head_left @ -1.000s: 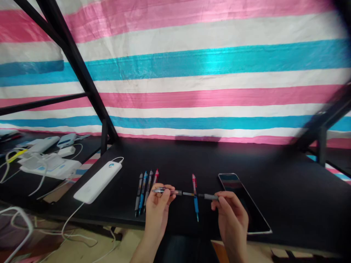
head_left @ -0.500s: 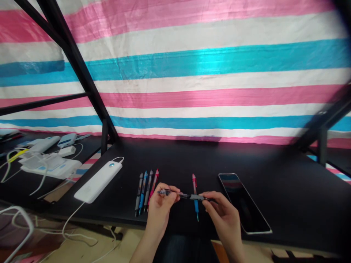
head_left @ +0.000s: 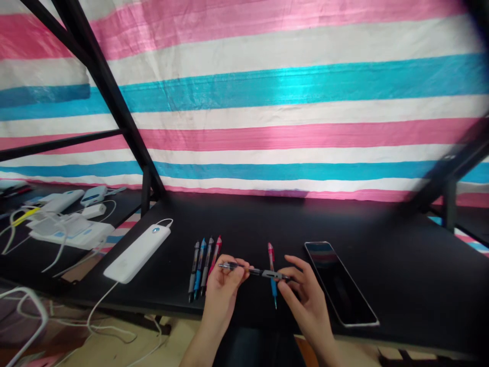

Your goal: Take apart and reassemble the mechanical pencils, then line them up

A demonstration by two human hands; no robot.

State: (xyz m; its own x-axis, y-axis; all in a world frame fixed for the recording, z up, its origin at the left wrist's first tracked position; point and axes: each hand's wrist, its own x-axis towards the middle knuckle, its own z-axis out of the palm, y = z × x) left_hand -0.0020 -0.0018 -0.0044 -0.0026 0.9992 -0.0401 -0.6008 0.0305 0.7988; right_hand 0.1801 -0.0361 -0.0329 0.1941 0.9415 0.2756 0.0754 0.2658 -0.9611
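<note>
A dark pen with a grey section (head_left: 256, 271) lies roughly level between my hands above the black table. My left hand (head_left: 226, 285) pinches its left part between thumb and fingers. At the pen's right end is my right hand (head_left: 303, 290), its thumb and fingers around the tip; whether they press on it is hard to see. Beneath the held pen, a pen with a red top and blue lower part (head_left: 273, 288) rests on the table. Several pens stand side by side left of my left hand, among them a blue one (head_left: 200, 267) and a red one (head_left: 215, 253).
A black phone (head_left: 342, 285) lies right of my right hand. On the left is a white power bank (head_left: 137, 254) with a cable. Farther left are white devices and tangled cables (head_left: 72, 232). Black frame bars (head_left: 114, 107) rise before a striped sheet (head_left: 286, 112).
My right hand's fingers have spread and loosened around the pen's right end, and the hand has shifted slightly left. My left hand stays nearly where it was, gripping the pen.
</note>
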